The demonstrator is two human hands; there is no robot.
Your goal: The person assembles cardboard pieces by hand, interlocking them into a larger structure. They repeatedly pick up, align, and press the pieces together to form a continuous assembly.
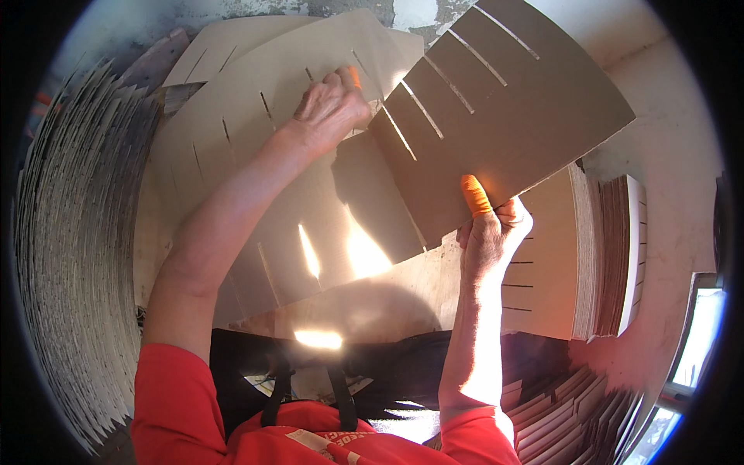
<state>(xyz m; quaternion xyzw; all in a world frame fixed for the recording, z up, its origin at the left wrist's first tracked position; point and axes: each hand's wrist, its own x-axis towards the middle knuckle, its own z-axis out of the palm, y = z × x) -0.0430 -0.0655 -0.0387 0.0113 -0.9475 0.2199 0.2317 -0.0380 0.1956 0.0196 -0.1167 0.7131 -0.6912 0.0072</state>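
- A brown cardboard sheet point(504, 108) is held up by the right hand point(496, 225) in the upper right of the frame. It is tilted, and five light slits are seen running in from its upper left edge.
- The bottom edge of this sheet is pinched tight by the right hand. The thumb, which is wrapped in an orange cover point(475, 195), is laid flat on the near face.
- The left hand point(333, 105) is seen near the top middle of the frame, with its fingers curled in. Orange is seen on one finger there too. It cannot be told if anything is gripped by it, as the fingertips are hidden.
- Under the left hand, a big pale cardboard sheet point(302, 194) is spread across the middle of the frame. Thin slits are cut in it, and bright sun spots are thrown on its lower part.
- Another slit sheet point(225, 50) is partly covered by it in the upper left.
- A tall pile of cardboard point(77, 256) is packed along the left side.
- A thick stack of cardboard point(612, 256) is seen at the middle right, and more cardboard pieces point(558, 418) are lined up at the lower right.
- A red shirt point(174, 395) is shown at the bottom.
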